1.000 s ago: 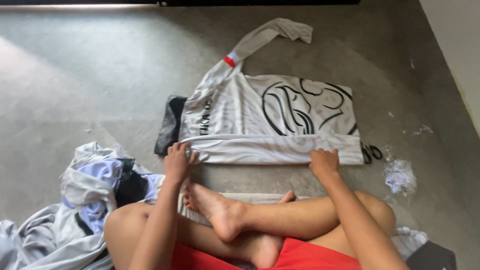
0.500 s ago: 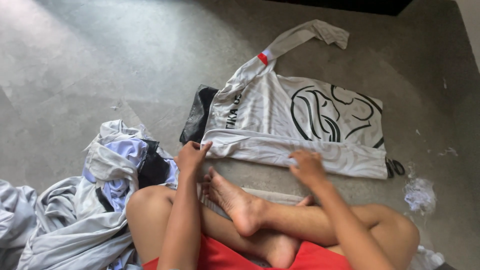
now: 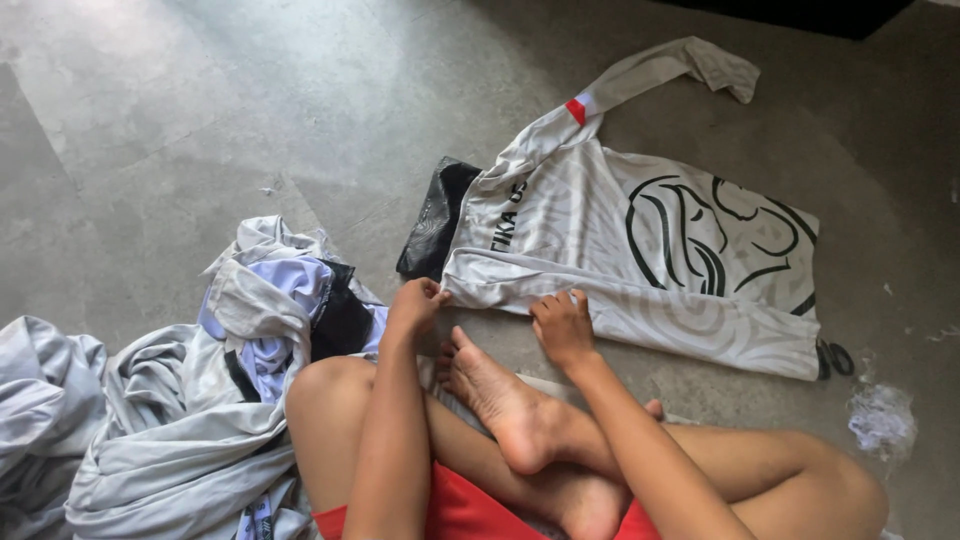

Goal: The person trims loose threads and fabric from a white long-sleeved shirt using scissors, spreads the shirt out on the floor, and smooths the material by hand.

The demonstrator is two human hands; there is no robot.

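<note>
You are sitting cross-legged on the grey floor (image 3: 200,120), and most of the near left of it is taken by a heap of crumpled pale garments (image 3: 170,420), none of them folded as far as can be seen. Beyond your feet, toward the far right of the floor, lies the one piece in hand: a white long-sleeved jersey (image 3: 640,250) with a black swirl print, spread flat. Its near sleeve is already laid across along the near hem, which reads as a first fold made. The far sleeve (image 3: 650,75), with its red band, trails loose toward the far edge of the floor, so that side and the closing folds look to be left. I would judge you early in this piece, with the heap still waiting.

A black bit of cloth (image 3: 432,220) pokes out from under the jersey's left edge. A pair of scissors (image 3: 833,357) lies just off its near right corner, and a small crumpled scrap (image 3: 882,418) sits nearer you on the right.

Your left hand (image 3: 412,305) pinches the jersey's near left corner between thumb and fingers. Your right hand (image 3: 563,325) rests on the folded near edge, fingers loosely curled and pressing down, not clasping it. The jersey thus lies directly ahead of both hands, touching them.
</note>
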